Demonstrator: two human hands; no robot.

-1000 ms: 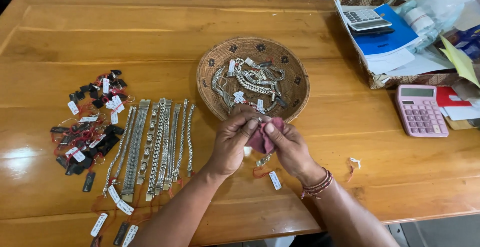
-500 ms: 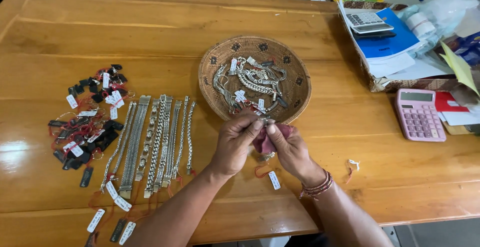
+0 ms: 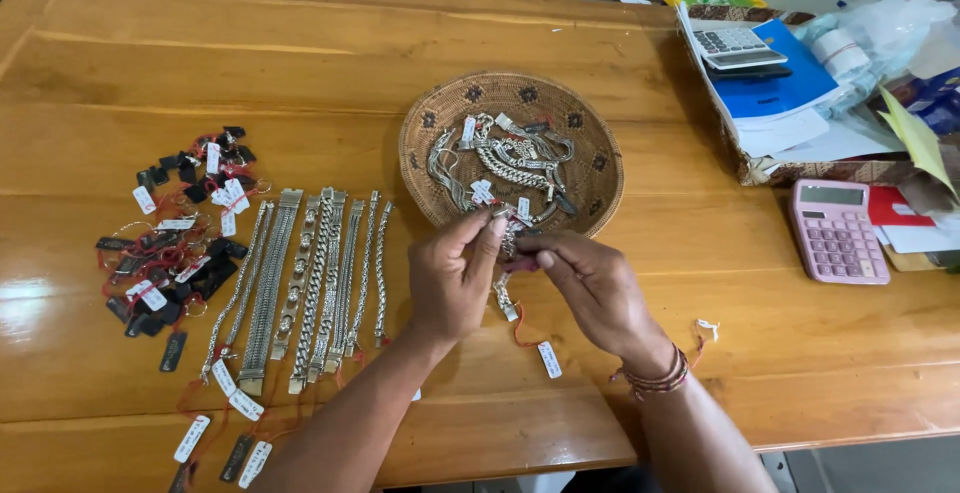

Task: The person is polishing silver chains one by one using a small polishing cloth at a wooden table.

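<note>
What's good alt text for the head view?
Both hands, left hand and right hand, hold a tagged silver chain over a wooden table, just before a woven basket of chains; silver bracelets lie in a row at left.

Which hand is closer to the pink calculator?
The right hand. It is beside the left hand near the table's middle, on the side toward the pink calculator. The left hand sits farther away, next to the row of silver bracelets.
</note>
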